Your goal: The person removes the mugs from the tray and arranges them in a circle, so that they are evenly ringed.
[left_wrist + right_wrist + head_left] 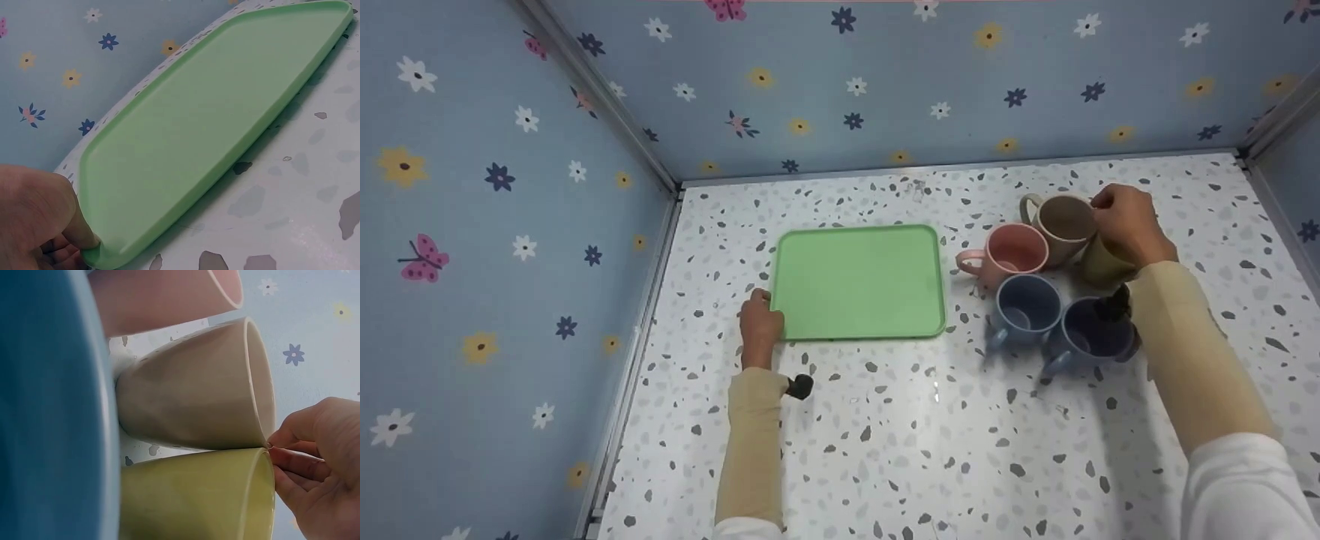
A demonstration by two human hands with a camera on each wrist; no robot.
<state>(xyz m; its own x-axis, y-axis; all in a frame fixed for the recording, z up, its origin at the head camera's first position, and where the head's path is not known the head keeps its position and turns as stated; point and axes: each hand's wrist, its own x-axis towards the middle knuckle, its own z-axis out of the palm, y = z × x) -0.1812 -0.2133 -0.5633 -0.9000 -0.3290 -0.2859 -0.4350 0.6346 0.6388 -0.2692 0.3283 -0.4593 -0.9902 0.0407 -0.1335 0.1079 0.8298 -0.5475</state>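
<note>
My left hand [761,322] grips the front left corner of a green tray [859,281] lying on the table, thumb on its rim; the left wrist view shows the tray [185,129] close up. Over on the right, my right hand [1129,217] is at the rim of a beige mug [1061,225]. The right wrist view shows its fingertips pinching the beige mug [191,388] where its rim meets that of an olive-green mug [197,495]. Both mugs stand upright, side by side. My hand and forearm partly hide the olive-green mug in the head view.
Left of the beige mug stands a pink mug [1009,251]. Nearer me are a light blue mug [1024,304] and a darker blue mug [1084,334], the latter partly under my right wrist. Flowered panels [885,90] border the speckled table [900,435].
</note>
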